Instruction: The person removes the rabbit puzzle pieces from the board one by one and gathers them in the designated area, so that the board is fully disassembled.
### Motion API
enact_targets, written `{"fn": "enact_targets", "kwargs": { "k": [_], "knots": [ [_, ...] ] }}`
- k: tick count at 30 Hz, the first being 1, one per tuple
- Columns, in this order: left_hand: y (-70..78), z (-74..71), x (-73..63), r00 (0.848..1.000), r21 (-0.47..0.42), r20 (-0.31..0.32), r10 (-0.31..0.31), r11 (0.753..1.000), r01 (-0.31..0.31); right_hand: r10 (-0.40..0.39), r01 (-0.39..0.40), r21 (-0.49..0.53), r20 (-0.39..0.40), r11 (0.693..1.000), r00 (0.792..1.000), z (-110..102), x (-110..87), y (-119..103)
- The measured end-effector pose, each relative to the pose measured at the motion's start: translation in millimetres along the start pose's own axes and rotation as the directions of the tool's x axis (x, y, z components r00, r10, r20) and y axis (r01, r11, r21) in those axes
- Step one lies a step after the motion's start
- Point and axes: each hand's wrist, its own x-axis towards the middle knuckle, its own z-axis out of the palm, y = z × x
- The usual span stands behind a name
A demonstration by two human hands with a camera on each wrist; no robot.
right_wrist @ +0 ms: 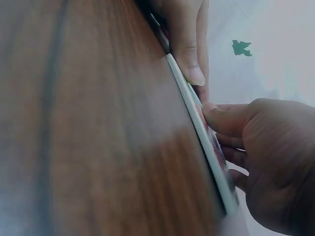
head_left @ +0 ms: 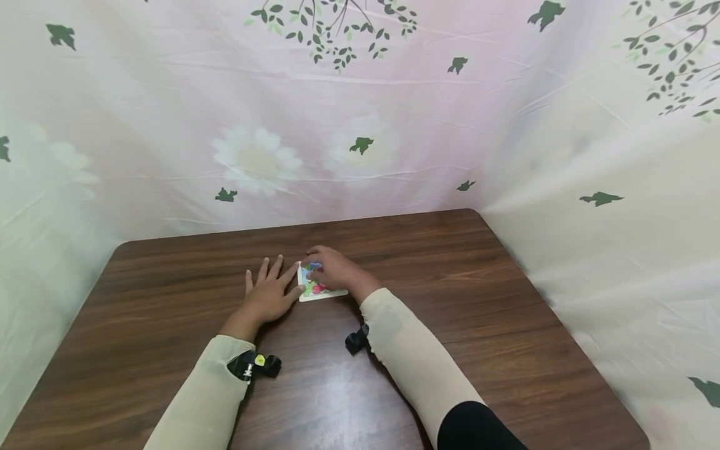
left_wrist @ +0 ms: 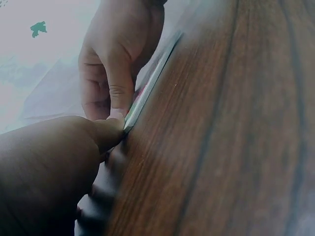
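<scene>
A small flat board (head_left: 318,289) with a white border and a colourful picture lies on the brown wooden table (head_left: 315,387). My left hand (head_left: 266,300) rests at its left side with fingers spread, thumb and forefinger right at the edge. From the right, my right hand (head_left: 339,271) reaches over the board with bent fingers, covering its upper right part. The left wrist view shows the board's thin pale edge (left_wrist: 152,83) and the right thumb pointing down at it. In the right wrist view the right thumb (right_wrist: 224,118) touches the picture side; I cannot tell whether anything is pinched there.
Pale cloth (head_left: 394,125) printed with leaves, flowers and green birds hangs behind the table and along both sides. A small black camera (head_left: 264,365) is strapped to the left wrist, another black camera (head_left: 357,339) to the right. Both forearms wear cream sleeves.
</scene>
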Motion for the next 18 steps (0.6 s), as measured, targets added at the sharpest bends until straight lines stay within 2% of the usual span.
{"fn": "enact_targets", "kwargs": {
  "k": [6,14,18],
  "knots": [
    [0.4,-0.2,1.6,1.000,-0.003,0.007,-0.005,1.000,0.005,0.015,-0.015,-0.086,0.007,0.996,1.000,-6.6,6.1,-1.2],
    [1.0,-2.4,1.8,1.000,0.014,0.018,-0.025,1.000,0.024,0.031,-0.038,-0.188,-0.041,0.981,0.999,-9.0,10.0,-2.6],
    [1.6,-4.4,0.4,0.999,0.018,0.030,-0.035,0.999,0.035,0.061,-0.062,-0.163,-0.014,0.985,0.998,-8.0,10.5,-2.9]
  ]
}}
